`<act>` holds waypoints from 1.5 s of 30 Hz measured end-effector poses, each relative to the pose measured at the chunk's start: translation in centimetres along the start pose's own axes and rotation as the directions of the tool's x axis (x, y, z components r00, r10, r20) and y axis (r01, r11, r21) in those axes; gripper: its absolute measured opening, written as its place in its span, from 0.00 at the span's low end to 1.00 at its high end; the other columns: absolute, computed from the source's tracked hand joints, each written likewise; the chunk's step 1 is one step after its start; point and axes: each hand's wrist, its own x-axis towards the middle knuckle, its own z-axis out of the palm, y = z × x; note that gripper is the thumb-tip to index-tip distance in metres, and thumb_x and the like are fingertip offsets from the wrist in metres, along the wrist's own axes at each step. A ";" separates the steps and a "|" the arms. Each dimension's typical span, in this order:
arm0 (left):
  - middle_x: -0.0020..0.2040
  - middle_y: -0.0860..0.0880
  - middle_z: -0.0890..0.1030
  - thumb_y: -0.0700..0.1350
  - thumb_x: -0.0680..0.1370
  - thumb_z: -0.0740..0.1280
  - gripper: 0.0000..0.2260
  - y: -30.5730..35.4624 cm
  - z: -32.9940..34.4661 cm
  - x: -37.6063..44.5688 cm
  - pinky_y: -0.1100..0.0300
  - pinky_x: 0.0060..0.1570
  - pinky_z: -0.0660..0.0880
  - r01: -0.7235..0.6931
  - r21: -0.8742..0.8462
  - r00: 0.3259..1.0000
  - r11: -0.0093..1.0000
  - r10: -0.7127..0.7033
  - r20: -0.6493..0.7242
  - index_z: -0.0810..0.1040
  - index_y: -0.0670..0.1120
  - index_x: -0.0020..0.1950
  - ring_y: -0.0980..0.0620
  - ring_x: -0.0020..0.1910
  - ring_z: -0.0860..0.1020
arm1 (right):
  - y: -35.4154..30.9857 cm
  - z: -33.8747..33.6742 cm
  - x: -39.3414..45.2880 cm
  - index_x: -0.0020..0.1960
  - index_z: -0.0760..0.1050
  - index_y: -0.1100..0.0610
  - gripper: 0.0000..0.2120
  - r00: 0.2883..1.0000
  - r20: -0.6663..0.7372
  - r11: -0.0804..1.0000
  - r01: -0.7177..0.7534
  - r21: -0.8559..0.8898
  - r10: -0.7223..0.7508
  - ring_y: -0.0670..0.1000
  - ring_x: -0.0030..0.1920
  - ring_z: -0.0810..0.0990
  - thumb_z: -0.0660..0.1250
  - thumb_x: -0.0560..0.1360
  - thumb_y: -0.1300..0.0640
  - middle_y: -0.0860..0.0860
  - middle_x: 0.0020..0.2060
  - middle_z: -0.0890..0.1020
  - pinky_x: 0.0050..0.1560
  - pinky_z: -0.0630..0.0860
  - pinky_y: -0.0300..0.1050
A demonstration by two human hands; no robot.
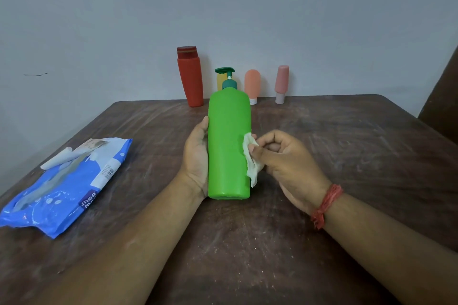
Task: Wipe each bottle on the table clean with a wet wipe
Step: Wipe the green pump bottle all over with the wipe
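Above the worktop (347,156) your left hand (197,156) grips the green bottle (228,146); your right hand (285,158), fingers curled, pinches the wet wipe (250,163) against its side.

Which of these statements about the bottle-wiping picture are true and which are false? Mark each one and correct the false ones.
1. The left hand holds the green pump bottle. True.
2. The right hand is empty. False: its fingers pinch a white wet wipe against the bottle's side.
3. The blue wipes pack lies on the table on the person's left. True.
4. The red bottle lies on its side. False: it stands upright at the far edge by the wall.
5. A red thread band is on the left wrist. False: it is on the right wrist.
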 end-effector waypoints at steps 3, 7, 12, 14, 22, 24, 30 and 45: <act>0.57 0.35 0.83 0.61 0.82 0.57 0.28 0.0 -0.1 -0.1 0.43 0.55 0.81 0.009 0.009 1.000 1.000 -0.009 -0.016 0.84 0.39 0.60 0.38 0.52 0.84 | 0.2 0.1 -0.2 0.42 0.76 0.60 0.05 0.999 0.017 0.999 -0.034 -0.008 0.034 0.54 0.47 0.83 0.70 0.76 0.64 0.58 0.43 0.85 0.48 0.79 0.50; 0.52 0.35 0.85 0.62 0.82 0.54 0.31 0.5 -1.0 0.0 0.45 0.53 0.81 -0.013 -0.020 1.000 1.000 0.014 0.010 0.86 0.40 0.56 0.39 0.48 0.85 | -0.1 -0.3 -0.6 0.42 0.76 0.61 0.04 0.947 0.237 0.973 -0.230 0.037 0.215 0.53 0.43 0.85 0.70 0.74 0.64 0.59 0.41 0.84 0.43 0.81 0.44; 0.48 0.38 0.86 0.64 0.82 0.54 0.32 0.7 -1.2 0.5 0.46 0.52 0.81 -0.096 -0.067 0.995 0.993 0.093 -0.046 0.88 0.41 0.52 0.40 0.44 0.85 | -0.3 -0.7 -0.4 0.45 0.76 0.62 0.04 0.955 0.258 0.986 -0.123 -0.116 0.150 0.53 0.41 0.83 0.71 0.74 0.65 0.58 0.40 0.84 0.45 0.81 0.45; 0.49 0.36 0.85 0.65 0.81 0.54 0.33 0.5 -0.9 0.6 0.46 0.47 0.83 -0.094 -0.051 0.992 0.994 0.089 -0.087 0.87 0.41 0.53 0.38 0.43 0.85 | -0.3 -0.4 -0.2 0.45 0.78 0.60 0.03 0.982 0.190 0.980 0.030 -0.198 0.008 0.51 0.42 0.83 0.72 0.74 0.65 0.55 0.41 0.85 0.47 0.80 0.46; 0.49 0.35 0.84 0.63 0.83 0.52 0.33 1.4 -0.7 0.0 0.53 0.43 0.82 -0.138 -0.040 0.981 0.990 0.130 -0.146 0.87 0.40 0.52 0.40 0.40 0.83 | 0.0 -0.3 -0.3 0.44 0.80 0.57 0.02 0.977 0.211 0.964 0.044 -0.261 0.013 0.53 0.43 0.83 0.73 0.75 0.61 0.57 0.41 0.85 0.51 0.79 0.57; 0.49 0.34 0.84 0.64 0.83 0.51 0.34 0.7 -0.2 0.0 0.51 0.42 0.83 -0.113 -0.004 0.985 0.994 0.111 -0.129 0.87 0.40 0.51 0.40 0.41 0.84 | 0.0 0.1 -0.2 0.42 0.80 0.56 0.04 0.992 0.120 0.980 0.065 -0.187 -0.043 0.52 0.41 0.83 0.72 0.75 0.62 0.56 0.40 0.85 0.46 0.80 0.50; 0.49 0.35 0.83 0.64 0.83 0.52 0.31 1.3 -0.3 -0.2 0.53 0.41 0.81 -0.106 -0.031 0.989 0.994 0.103 -0.106 0.83 0.40 0.59 0.40 0.39 0.82 | -0.2 -0.5 -0.5 0.42 0.80 0.58 0.03 0.967 0.241 0.987 -0.043 -0.157 0.081 0.53 0.41 0.82 0.73 0.74 0.63 0.57 0.39 0.85 0.46 0.79 0.47; 0.44 0.35 0.85 0.66 0.82 0.51 0.37 0.8 -0.4 0.2 0.48 0.39 0.84 -0.082 -0.042 0.976 0.996 0.072 -0.205 0.87 0.38 0.46 0.40 0.38 0.85 | -1.7 0.6 -1.1 0.60 0.82 0.58 0.14 0.604 0.676 -0.036 0.734 -0.678 -0.422 0.57 0.57 0.77 0.66 0.76 0.63 0.57 0.58 0.80 0.55 0.80 0.52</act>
